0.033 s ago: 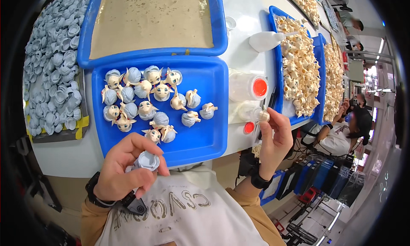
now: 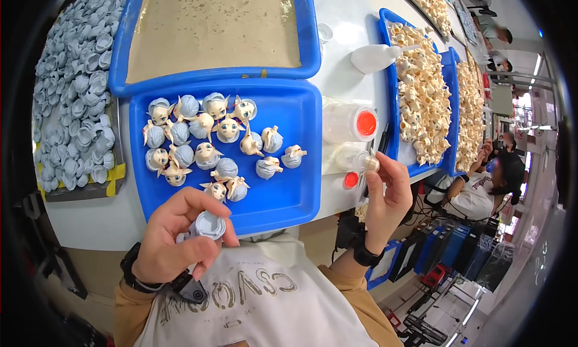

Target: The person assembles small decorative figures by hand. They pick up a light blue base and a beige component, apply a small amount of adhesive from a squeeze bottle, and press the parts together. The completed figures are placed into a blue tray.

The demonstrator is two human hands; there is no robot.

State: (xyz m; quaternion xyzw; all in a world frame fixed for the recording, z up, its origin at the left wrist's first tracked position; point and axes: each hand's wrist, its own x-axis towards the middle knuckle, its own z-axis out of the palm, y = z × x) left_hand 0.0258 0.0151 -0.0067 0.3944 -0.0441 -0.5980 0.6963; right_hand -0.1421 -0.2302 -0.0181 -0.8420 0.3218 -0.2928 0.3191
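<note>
My left hand [image 2: 174, 232] is closed around a hollow grey-blue doll hair piece [image 2: 211, 225], its open round side tilted up. It hovers just in front of the blue tray [image 2: 289, 196]. Inside that tray lie several doll heads [image 2: 229, 130] with grey-blue hair, pointed ears and painted faces, turned various ways. Off to the right, my right hand [image 2: 391, 193] pinches a small cream doll part [image 2: 372, 164] between thumb and fingertips. It is beside the clear containers, apart from the hair piece. My fingers partly hide both parts.
Grey-blue hair pieces [image 2: 78, 112] fill a tray at left. Behind stands a blue tray with a tan surface [image 2: 217, 28]. At right are a white squeeze bottle [image 2: 370, 59], a red-topped jar [image 2: 366, 123] and trays of cream parts [image 2: 421, 94]. Another person [image 2: 475, 193] sits farther right.
</note>
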